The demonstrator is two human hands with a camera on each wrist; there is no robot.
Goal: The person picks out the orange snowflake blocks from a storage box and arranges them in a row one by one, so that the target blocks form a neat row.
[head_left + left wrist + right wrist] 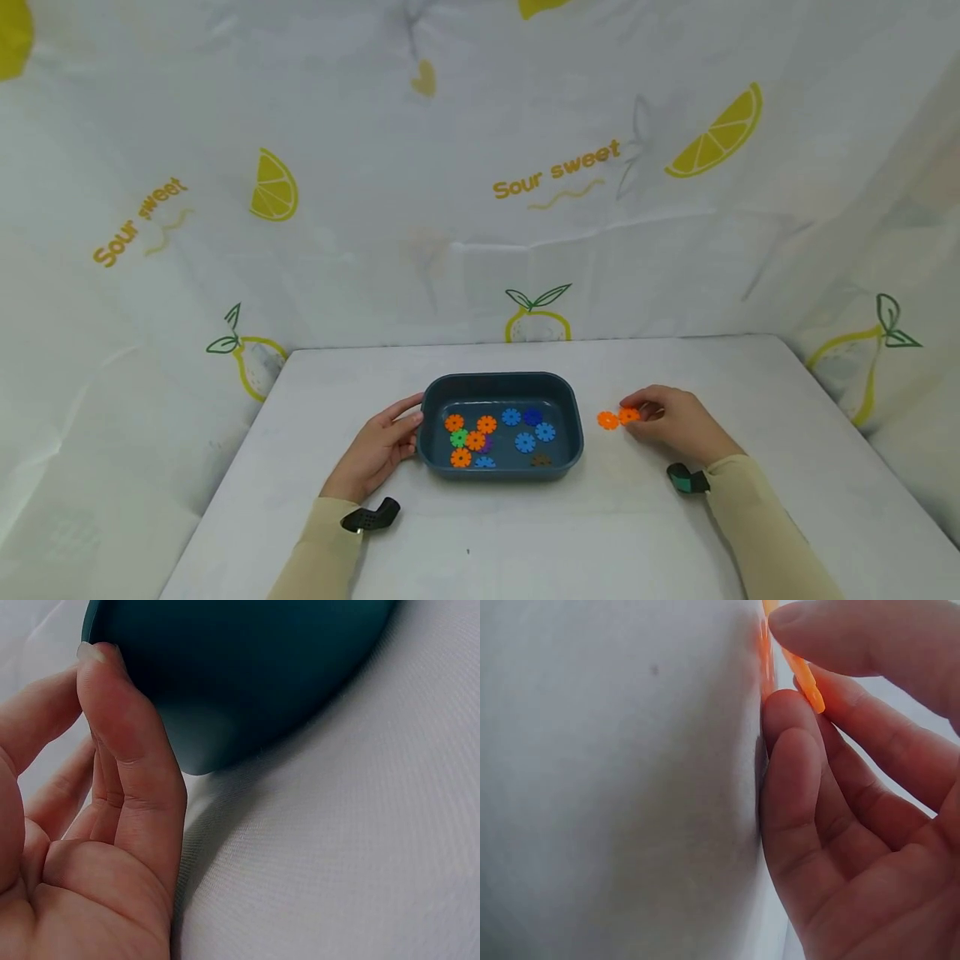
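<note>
head view — tray [501,386] holds coloured gear pieces [495,435].

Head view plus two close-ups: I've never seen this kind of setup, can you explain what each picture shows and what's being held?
No machine here: a person works with two bare hands, wearing a camera on the head and one on each wrist. The wide picture is the head view, looking down at a white table. The left hand rests with straight fingers against the side of a dark blue tray holding orange, blue and green gear-shaped pieces; the left wrist close-up shows those fingers on the tray wall. The right hand pinches an orange piece, joined to or touching a second one; the right wrist close-up shows it edge-on.
</note>
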